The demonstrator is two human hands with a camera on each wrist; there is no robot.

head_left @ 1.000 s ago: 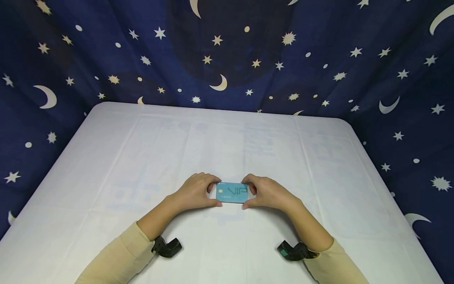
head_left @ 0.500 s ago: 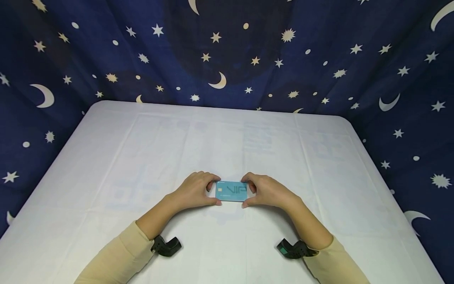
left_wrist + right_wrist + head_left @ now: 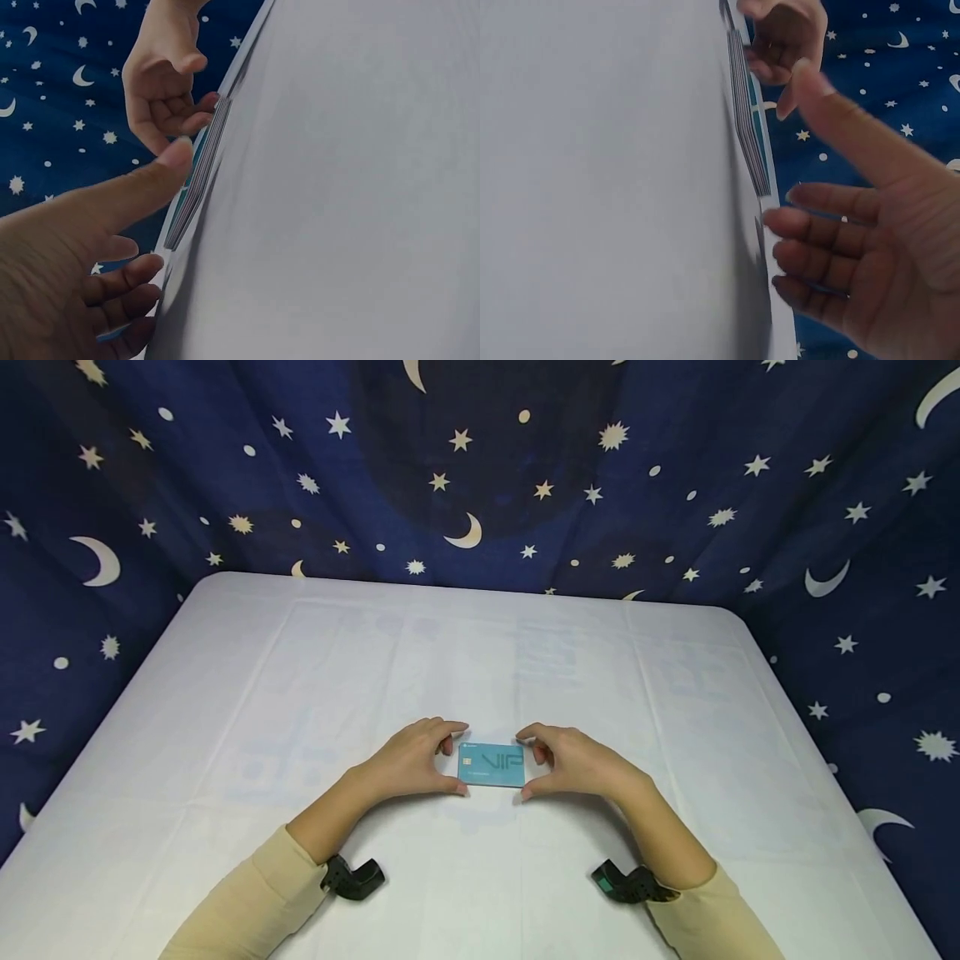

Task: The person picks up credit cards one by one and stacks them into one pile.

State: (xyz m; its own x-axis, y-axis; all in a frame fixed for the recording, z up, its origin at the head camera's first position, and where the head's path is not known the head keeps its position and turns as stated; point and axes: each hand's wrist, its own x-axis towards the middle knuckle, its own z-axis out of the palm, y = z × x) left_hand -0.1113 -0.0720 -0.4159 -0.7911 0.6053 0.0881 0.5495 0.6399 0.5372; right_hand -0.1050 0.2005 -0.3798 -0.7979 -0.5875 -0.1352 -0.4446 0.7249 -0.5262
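A neat stack of blue bank-style cards [image 3: 491, 766] lies flat on the white table, its top card printed with a chip and "VIP". Both wrist views show the layered edges of the stack [image 3: 196, 180], several cards thick. My left hand [image 3: 408, 762] is spread around the left end, thumb near the front corner and index finger beyond the back edge. At the right end my right hand [image 3: 577, 762] curves loosely with thumb and index finger apart. In the right wrist view a gap shows between its fingers [image 3: 810, 214] and the stack.
A white cloth [image 3: 300, 693] with faint creases covers the table. Behind and on both sides hangs a dark blue curtain [image 3: 495, 460] with stars and moons. Black wrist devices [image 3: 352, 878] sit under both forearms, close to the cloth.
Both hands have let go of the card stack: index fingers lifted off the back edge, and the right hand shifted slightly right. The stack stays in place.
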